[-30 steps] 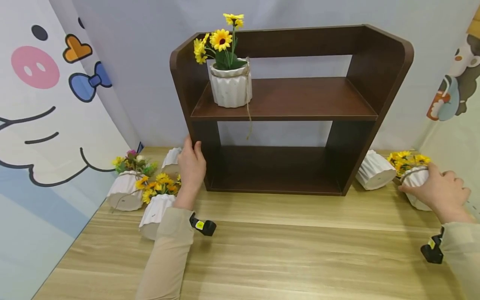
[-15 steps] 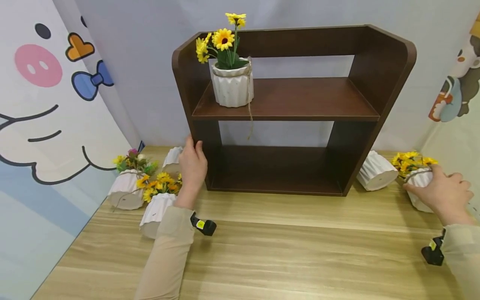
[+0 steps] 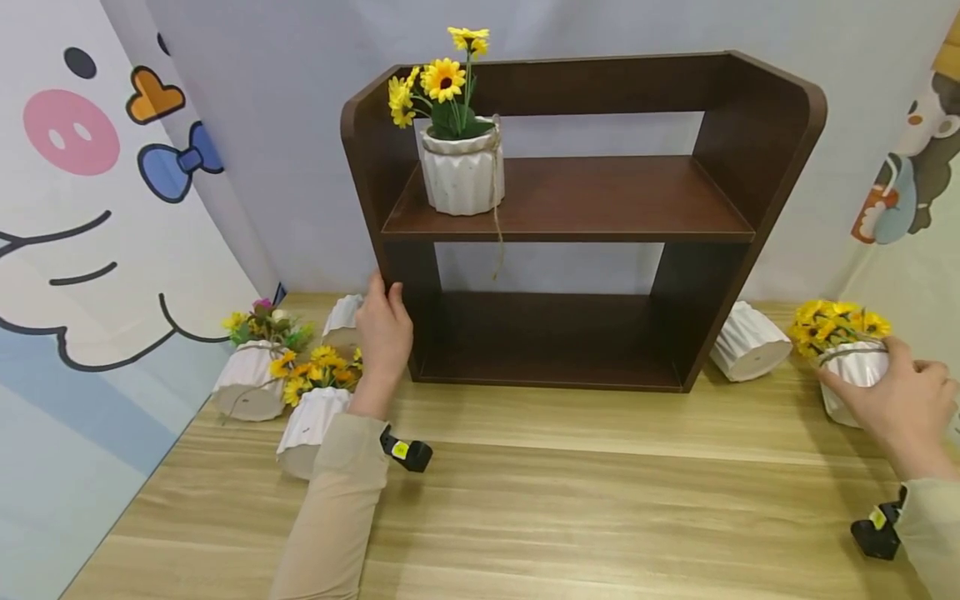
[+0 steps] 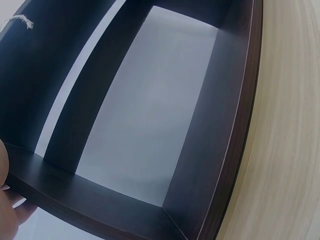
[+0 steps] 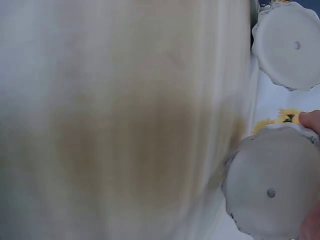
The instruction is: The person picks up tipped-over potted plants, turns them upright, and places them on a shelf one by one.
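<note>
"At four o'clock from the shelf [image 3: 615,196], what do we hold?"
"Our right hand [image 3: 906,398] grips the yellow-flowered pot [image 3: 853,367], blooms [image 3: 834,327] toward eleven; our left hand [image 3: 384,327], farther off, grips the shelf at eight"

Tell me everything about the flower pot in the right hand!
The flower pot is white, shiny and ridged, perhaps ceramic, with twine tied round it and yellow flowers bunched on top. The right wrist view shows its scallop-edged bottom with one small hole. The right hand grips its side, right of the shelf. Whether it touches the table is unclear.
</note>
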A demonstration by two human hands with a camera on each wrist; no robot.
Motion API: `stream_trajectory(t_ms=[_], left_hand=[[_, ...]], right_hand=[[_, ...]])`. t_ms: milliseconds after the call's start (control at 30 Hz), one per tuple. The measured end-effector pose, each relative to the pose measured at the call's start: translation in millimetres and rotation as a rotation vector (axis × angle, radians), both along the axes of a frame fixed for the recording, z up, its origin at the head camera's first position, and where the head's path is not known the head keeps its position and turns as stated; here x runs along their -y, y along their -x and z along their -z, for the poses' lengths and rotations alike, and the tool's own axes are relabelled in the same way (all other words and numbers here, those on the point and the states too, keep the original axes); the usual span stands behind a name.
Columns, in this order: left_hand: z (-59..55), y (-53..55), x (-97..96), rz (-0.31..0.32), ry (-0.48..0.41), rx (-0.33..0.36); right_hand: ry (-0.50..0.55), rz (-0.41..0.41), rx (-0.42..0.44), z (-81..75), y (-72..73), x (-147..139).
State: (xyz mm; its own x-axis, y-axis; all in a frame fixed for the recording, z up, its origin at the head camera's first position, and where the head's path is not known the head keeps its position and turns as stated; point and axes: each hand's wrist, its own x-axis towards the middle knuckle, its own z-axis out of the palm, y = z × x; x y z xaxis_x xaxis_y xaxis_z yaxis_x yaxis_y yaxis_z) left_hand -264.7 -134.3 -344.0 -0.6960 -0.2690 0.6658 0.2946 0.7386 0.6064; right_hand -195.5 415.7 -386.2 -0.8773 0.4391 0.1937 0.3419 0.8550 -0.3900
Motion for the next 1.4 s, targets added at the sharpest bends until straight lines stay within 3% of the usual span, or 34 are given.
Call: stream_trajectory(t_ms=[400,833,1400], left_hand=[[0.9,0.0,-0.4,0.004,-0.008,-0.011],[-0.4,-0.3,0.9,0.023,-0.015,-0.003],[-0.1,0.1,0.0,0.020,-0.009,0.007]], right_hand=[[0.043,0.007,-0.130,3.6,-16.4,2],[0.106,0.028,-0.314,10.5,-17.9,10],[0.208,0.117,-0.303,11.6,1.8,29]])
